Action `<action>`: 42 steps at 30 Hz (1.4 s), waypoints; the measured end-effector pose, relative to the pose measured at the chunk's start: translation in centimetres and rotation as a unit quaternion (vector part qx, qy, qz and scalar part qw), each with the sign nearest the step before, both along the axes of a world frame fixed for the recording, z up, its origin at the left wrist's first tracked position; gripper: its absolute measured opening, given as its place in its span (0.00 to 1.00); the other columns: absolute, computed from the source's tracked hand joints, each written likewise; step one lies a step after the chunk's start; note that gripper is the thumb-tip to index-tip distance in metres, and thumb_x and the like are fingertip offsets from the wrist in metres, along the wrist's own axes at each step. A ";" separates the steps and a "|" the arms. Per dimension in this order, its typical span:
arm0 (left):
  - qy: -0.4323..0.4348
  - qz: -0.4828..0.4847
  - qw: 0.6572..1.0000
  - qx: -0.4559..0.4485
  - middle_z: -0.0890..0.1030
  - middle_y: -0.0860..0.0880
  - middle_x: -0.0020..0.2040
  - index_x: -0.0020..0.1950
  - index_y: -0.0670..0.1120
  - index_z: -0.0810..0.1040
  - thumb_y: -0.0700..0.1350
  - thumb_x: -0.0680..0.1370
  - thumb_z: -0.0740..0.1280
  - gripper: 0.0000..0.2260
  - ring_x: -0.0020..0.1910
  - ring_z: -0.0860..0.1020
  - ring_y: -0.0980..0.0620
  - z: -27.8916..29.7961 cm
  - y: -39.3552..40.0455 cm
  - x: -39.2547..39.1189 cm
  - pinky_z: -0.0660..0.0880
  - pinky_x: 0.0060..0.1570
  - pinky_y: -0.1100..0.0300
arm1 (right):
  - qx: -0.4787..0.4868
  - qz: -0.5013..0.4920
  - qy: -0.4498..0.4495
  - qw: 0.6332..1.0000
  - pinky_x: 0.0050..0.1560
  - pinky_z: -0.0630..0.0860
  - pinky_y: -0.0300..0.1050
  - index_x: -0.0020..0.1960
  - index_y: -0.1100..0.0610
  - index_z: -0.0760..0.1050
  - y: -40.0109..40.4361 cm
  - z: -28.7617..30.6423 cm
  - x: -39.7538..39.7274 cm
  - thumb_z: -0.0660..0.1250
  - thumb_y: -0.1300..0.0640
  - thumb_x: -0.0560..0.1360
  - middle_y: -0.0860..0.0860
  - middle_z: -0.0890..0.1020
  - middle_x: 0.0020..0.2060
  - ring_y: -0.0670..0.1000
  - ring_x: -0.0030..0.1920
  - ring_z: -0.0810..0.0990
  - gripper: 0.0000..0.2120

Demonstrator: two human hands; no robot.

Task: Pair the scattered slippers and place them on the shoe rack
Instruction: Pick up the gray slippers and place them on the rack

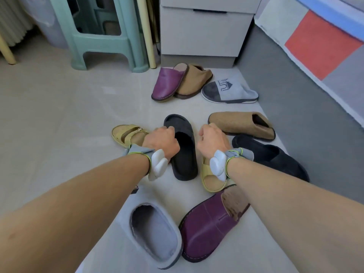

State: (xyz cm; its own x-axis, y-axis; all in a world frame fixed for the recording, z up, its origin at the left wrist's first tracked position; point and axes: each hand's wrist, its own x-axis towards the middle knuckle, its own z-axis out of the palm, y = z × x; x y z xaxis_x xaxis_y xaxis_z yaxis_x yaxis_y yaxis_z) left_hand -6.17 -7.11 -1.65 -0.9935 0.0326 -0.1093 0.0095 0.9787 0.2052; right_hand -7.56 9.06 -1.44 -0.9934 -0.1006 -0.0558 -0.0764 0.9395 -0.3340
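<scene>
Both bare forearms reach forward and converge; each wrist wears a grey band with a white device. The left hand is curled into a loose fist, knuckles up; the right hand likewise curled.

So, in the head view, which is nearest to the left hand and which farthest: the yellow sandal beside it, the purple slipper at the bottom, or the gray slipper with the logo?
1. Yellow sandal: partly under the left hand, on its left.
2. Purple slipper: below, toward the right arm.
3. Gray slipper with logo: far up, near the cabinet.
</scene>
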 end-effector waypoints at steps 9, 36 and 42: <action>-0.024 -0.010 1.000 -0.006 0.77 0.43 0.56 0.54 0.44 0.71 0.45 0.77 0.58 0.08 0.49 0.74 0.43 2.4 1.8 -4.1 0.69 0.42 0.55 | -0.001 -0.035 0.007 0.999 0.51 0.76 0.52 0.54 0.59 0.76 2.6 3.0 -3.5 0.59 0.61 0.72 0.57 0.74 0.56 0.61 0.53 0.77 0.12; -0.036 0.029 0.999 0.015 0.78 0.44 0.54 0.61 0.45 0.72 0.44 0.77 0.59 0.13 0.44 0.73 0.45 2.4 13.1 -21.7 0.71 0.40 0.54 | -0.087 -0.107 -0.031 0.990 0.51 0.73 0.48 0.58 0.62 0.74 13.8 -0.3 -22.9 0.64 0.59 0.71 0.55 0.62 0.70 0.62 0.52 0.79 0.16; -0.041 0.055 0.998 -0.003 0.77 0.45 0.50 0.61 0.45 0.72 0.44 0.77 0.60 0.14 0.43 0.74 0.45 1.4 14.5 -23.3 0.72 0.40 0.54 | -0.130 -0.102 -0.075 0.983 0.56 0.73 0.46 0.58 0.62 0.74 14.5 -1.9 -26.7 0.63 0.59 0.70 0.56 0.51 0.77 0.60 0.53 0.77 0.17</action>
